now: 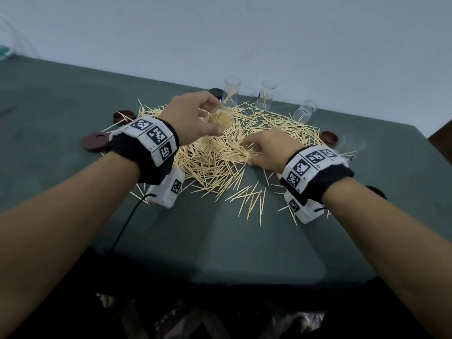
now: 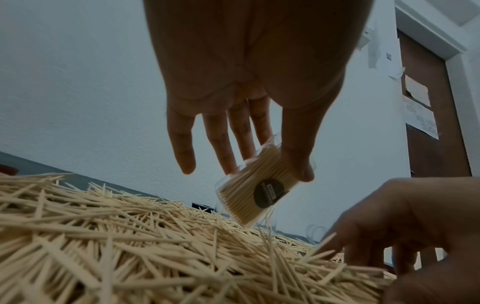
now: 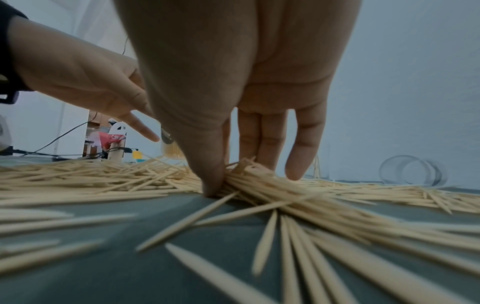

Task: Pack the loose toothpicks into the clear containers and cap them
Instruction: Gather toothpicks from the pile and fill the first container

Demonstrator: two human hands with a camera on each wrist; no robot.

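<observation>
A big pile of loose toothpicks (image 1: 220, 155) covers the middle of the green table (image 1: 220, 241). My left hand (image 1: 208, 118) hovers over the pile's far side. Between thumb and fingers it grips a clear container (image 1: 220, 118) that is tilted and packed with toothpicks. In the left wrist view this container (image 2: 249, 189) shows a dark round label and has no cap. My right hand (image 1: 254, 152) is down on the pile's near right side. Its thumb (image 3: 213, 181) and fingers pinch a bundle of toothpicks (image 3: 259, 181) against the table.
Two clear containers (image 1: 231, 92) (image 1: 265, 95) stand upright at the back with a few toothpicks in them. A third (image 1: 304, 111) lies on its side, and another clear one (image 1: 349, 145) sits at the right. Brown caps (image 1: 123, 116) (image 1: 95, 141) (image 1: 329, 138) and a black cap (image 1: 215, 92) ring the pile.
</observation>
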